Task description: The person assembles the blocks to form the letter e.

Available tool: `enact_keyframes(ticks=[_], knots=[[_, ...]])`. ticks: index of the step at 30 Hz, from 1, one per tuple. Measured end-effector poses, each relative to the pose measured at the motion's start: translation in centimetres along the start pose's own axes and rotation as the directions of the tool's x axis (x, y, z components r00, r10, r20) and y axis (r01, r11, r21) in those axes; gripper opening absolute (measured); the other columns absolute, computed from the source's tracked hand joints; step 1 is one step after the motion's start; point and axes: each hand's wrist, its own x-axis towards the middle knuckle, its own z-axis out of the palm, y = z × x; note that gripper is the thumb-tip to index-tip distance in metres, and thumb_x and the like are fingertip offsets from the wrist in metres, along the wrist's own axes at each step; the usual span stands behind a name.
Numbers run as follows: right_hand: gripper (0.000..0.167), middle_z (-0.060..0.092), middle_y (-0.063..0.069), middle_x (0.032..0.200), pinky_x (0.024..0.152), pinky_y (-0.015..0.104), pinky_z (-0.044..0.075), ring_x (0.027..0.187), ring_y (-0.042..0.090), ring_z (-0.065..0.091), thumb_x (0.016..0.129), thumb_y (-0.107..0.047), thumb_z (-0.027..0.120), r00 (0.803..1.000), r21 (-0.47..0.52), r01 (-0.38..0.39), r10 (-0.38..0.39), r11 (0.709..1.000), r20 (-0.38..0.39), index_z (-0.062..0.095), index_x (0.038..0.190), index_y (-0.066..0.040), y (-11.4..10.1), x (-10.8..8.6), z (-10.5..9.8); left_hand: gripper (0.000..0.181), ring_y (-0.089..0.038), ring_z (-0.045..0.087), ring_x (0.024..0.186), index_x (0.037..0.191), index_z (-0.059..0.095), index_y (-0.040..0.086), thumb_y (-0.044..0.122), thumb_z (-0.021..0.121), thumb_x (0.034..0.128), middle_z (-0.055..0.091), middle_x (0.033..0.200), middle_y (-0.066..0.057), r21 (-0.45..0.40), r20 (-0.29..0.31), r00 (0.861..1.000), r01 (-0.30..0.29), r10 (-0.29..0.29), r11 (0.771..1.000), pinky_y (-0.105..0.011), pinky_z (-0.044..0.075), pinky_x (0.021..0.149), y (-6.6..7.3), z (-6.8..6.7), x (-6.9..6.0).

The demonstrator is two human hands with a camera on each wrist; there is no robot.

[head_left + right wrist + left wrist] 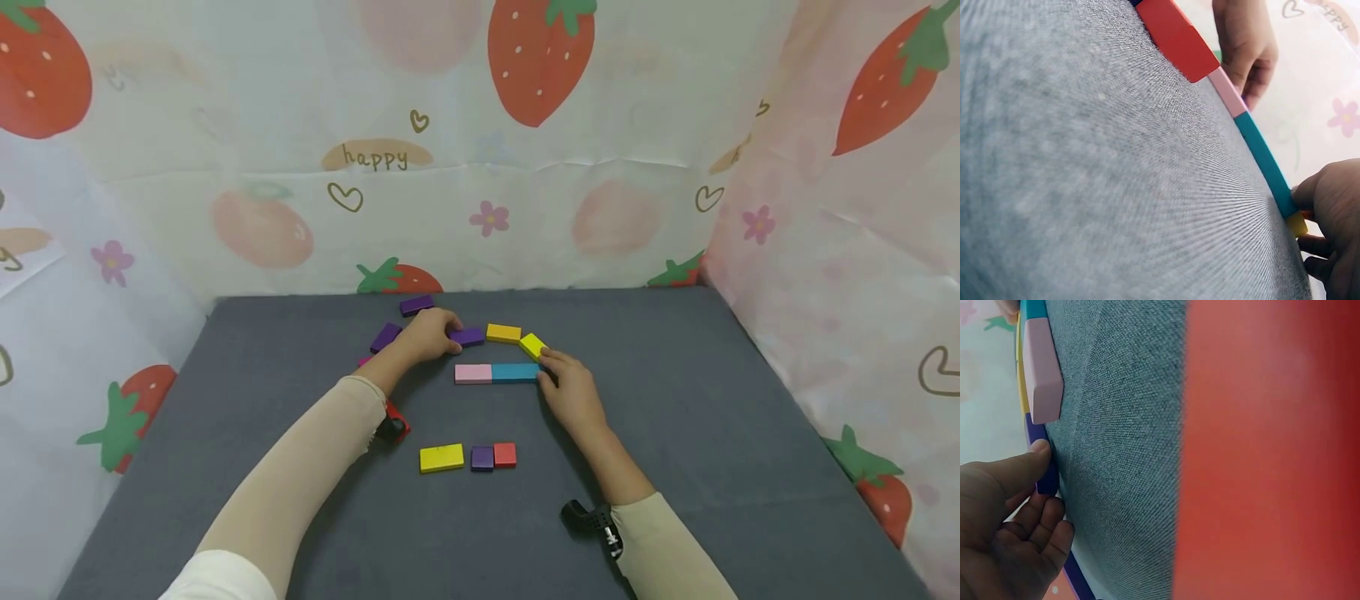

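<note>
The left forearm [315,454] partly hides a red block [399,413] and a magenta block [364,361]; in the left-wrist view, a blurred red surface [1272,450] is cut off.

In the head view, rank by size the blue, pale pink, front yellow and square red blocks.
1. Blue block and front yellow block: too close to rank; the yellow is nearer the camera.
2. Pale pink block
3. Square red block

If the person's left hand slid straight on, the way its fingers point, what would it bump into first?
Past the purple block that the left hand pinches, the orange block looks first in line; the exact gap is hard to judge.
</note>
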Motion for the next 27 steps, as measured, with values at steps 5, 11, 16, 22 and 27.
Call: enact_keyframes(ticks=[5, 11, 16, 22, 27], knots=[[0.036, 0.060, 0.010, 0.145, 0.113, 0.050, 0.042, 0.137, 0.033, 0.053, 0.100, -0.014, 0.068, 1.000, -0.002, -0.001, 0.001, 1.000, -0.003, 0.067, 0.134, -0.003, -0.14, -0.02, 0.04, 0.037, -0.025, 0.063, 0.108, 0.126, 0.069, 0.003, 0.019, 0.078, 0.0929, 0.070, 0.117, -0.012, -0.006, -0.002, 1.000, 0.001, -0.001, 1.000, -0.042, 0.050, 0.099, 0.13, -0.01, 0.03], [0.036, 0.061, 0.009, 0.145, 0.113, 0.049, 0.042, 0.137, 0.033, 0.053, 0.099, -0.015, 0.069, 1.000, -0.006, -0.004, 0.004, 1.000, -0.006, 0.067, 0.134, -0.003, -0.04, 0.01, 0.10, 0.039, -0.025, 0.063, 0.111, 0.127, 0.069, 0.003, 0.019, 0.078, 0.0927, 0.070, 0.120, -0.012, -0.010, 0.005, 1.000, 0.012, -0.012, 1.000, -0.042, 0.049, 0.102, 0.21, 0.03, 0.16], [0.036, 0.061, 0.009, 0.145, 0.112, 0.049, 0.043, 0.137, 0.032, 0.053, 0.099, -0.015, 0.069, 1.000, -0.004, -0.005, 0.005, 1.000, -0.007, 0.067, 0.134, -0.003, 0.01, -0.04, 0.18, 0.039, -0.026, 0.063, 0.112, 0.126, 0.069, 0.002, 0.019, 0.078, 0.0924, 0.070, 0.120, -0.013, 0.000, 0.002, 1.000, 0.017, -0.017, 1.000, -0.042, 0.049, 0.103, 0.44, 0.10, 0.10], [0.036, 0.060, 0.008, 0.145, 0.113, 0.049, 0.043, 0.137, 0.032, 0.053, 0.100, -0.015, 0.069, 1.000, 0.001, -0.008, 0.008, 1.000, -0.006, 0.067, 0.134, -0.004, 0.07, -0.12, 0.19, 0.039, -0.025, 0.063, 0.112, 0.126, 0.068, 0.003, 0.021, 0.078, 0.0928, 0.069, 0.121, -0.012, 0.005, 0.004, 0.999, 0.033, -0.033, 0.999, -0.041, 0.049, 0.102, 0.57, 0.12, 0.07], [0.036, 0.060, 0.009, 0.145, 0.113, 0.049, 0.043, 0.137, 0.032, 0.053, 0.100, -0.015, 0.068, 1.000, -0.005, 0.002, -0.002, 1.000, -0.001, 0.067, 0.134, -0.004, 0.02, -0.11, 0.11, 0.040, -0.026, 0.063, 0.112, 0.127, 0.068, 0.003, 0.022, 0.078, 0.0930, 0.069, 0.121, -0.012, 0.010, 0.001, 0.999, 0.040, -0.040, 0.999, -0.041, 0.050, 0.101, 0.73, 0.10, 0.02]])
